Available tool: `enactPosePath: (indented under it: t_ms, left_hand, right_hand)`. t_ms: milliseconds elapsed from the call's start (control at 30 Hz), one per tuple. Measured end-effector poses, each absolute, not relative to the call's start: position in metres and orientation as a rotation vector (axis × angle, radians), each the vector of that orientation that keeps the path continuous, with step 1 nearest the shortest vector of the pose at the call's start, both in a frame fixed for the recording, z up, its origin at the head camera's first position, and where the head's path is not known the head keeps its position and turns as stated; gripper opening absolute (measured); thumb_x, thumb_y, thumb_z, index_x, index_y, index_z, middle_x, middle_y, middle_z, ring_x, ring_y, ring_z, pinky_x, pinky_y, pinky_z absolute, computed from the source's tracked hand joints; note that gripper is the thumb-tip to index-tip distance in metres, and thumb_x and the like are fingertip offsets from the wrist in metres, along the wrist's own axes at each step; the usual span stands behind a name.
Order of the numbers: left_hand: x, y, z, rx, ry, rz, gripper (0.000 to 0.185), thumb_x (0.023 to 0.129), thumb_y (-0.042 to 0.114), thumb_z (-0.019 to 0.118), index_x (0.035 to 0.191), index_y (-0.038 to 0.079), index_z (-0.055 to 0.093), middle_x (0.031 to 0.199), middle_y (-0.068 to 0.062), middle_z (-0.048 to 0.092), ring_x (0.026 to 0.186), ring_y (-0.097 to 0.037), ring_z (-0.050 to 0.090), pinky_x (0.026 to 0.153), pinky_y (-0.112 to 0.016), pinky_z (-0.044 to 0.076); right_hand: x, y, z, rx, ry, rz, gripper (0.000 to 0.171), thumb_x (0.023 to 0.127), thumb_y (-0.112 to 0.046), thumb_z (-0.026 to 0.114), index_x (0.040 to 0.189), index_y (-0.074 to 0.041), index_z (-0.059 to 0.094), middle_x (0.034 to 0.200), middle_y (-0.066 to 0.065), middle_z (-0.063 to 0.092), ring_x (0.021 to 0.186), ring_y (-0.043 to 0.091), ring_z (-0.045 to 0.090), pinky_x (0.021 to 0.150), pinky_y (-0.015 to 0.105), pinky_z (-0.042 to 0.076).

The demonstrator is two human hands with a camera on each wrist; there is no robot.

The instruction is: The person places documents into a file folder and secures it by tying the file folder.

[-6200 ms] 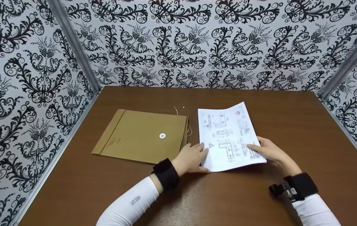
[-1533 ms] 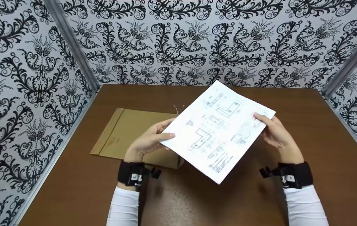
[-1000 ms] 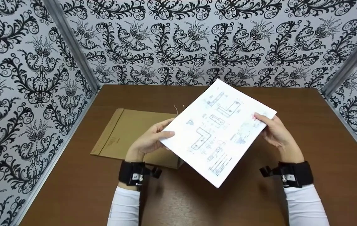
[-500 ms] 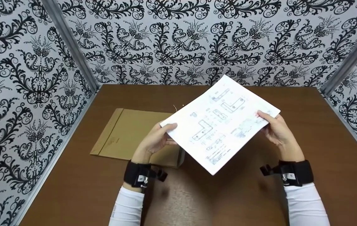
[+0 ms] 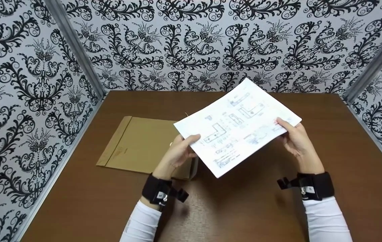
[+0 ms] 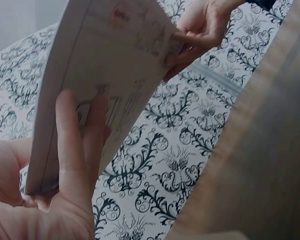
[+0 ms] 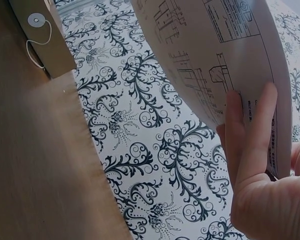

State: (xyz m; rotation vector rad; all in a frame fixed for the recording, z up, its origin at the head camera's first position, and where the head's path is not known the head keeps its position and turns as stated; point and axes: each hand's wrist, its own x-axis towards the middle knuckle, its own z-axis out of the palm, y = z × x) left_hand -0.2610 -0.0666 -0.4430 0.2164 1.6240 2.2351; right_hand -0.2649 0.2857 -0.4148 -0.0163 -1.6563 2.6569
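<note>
- We see bright light in the head view, the papers (image 5: 238, 126) almost washed out.
- We find glare and soft shadows on the table (image 5: 201, 216).
- Both wrist views look dimmer to us, the left softly blurred.

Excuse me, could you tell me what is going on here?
A person is holding white papers printed with technical drawings, tilted above the brown table. The left hand and right hand grip them at opposite sides. A brown envelope lies on the table to the person's left.
</note>
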Motion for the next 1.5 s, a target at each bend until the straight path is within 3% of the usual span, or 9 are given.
enactPosePath:
  t_ms: [267, 700, 967, 1200, 1500]
  left_hand:
    - [-0.256, -0.061, -0.444, 0.242, 1.59, 2.304, 0.035, 0.104, 0.013, 0.05, 0.134, -0.005, 0.053, 0.094, 0.005, 0.077, 0.08, -0.01, 0.077, 0.066, -0.023, 0.061]
    - [-0.258, -0.069, -0.439, 0.29, 1.642, 2.352, 0.036, 0.101, 0.006, 0.051, 0.133, -0.01, 0.052, 0.094, 0.003, 0.078, 0.08, -0.012, 0.078, 0.067, -0.024, 0.062]
    - [-0.26, -0.078, -0.438, 0.366, 1.698, 2.265, 0.039, 0.103, 0.007, 0.049, 0.137, -0.011, 0.051, 0.1, 0.003, 0.077, 0.086, -0.013, 0.078, 0.073, -0.026, 0.063]
    - [-0.264, -0.085, -0.438, 0.358, 1.755, 2.224, 0.036, 0.101, 0.006, 0.052, 0.134, -0.009, 0.055, 0.098, 0.003, 0.077, 0.085, -0.014, 0.077, 0.073, -0.027, 0.063]
    - [-0.269, -0.094, -0.439, 0.399, 1.689, 2.213, 0.036, 0.101, 0.005, 0.051, 0.135, -0.007, 0.055, 0.101, 0.002, 0.078, 0.089, -0.016, 0.078, 0.077, -0.029, 0.063]
  right_hand:
    - [-0.263, 0.277, -0.415, -0.028, -1.718, 2.629, 0.024, 0.106, -0.009, 0.051, 0.106, -0.022, 0.071, 0.089, -0.002, 0.078, 0.077, 0.009, 0.077, 0.064, 0.022, 0.062]
    - [-0.263, 0.27, -0.414, -0.029, -1.776, 2.619, 0.025, 0.106, -0.009, 0.05, 0.105, -0.023, 0.071, 0.089, -0.004, 0.078, 0.08, 0.009, 0.077, 0.067, 0.024, 0.063]
    - [-0.26, 0.272, -0.412, -0.014, -1.852, 2.583, 0.028, 0.106, -0.006, 0.049, 0.104, -0.021, 0.072, 0.087, -0.003, 0.078, 0.076, 0.009, 0.076, 0.061, 0.022, 0.061]
    - [-0.257, 0.277, -0.408, 0.023, -1.879, 2.63, 0.032, 0.105, -0.003, 0.047, 0.102, -0.019, 0.075, 0.088, -0.001, 0.079, 0.078, 0.012, 0.078, 0.067, 0.026, 0.063]
    - [-0.255, 0.293, -0.405, 0.188, -1.974, 2.669, 0.031, 0.106, -0.005, 0.047, 0.118, -0.021, 0.071, 0.096, 0.0, 0.079, 0.08, 0.012, 0.078, 0.069, 0.025, 0.063]
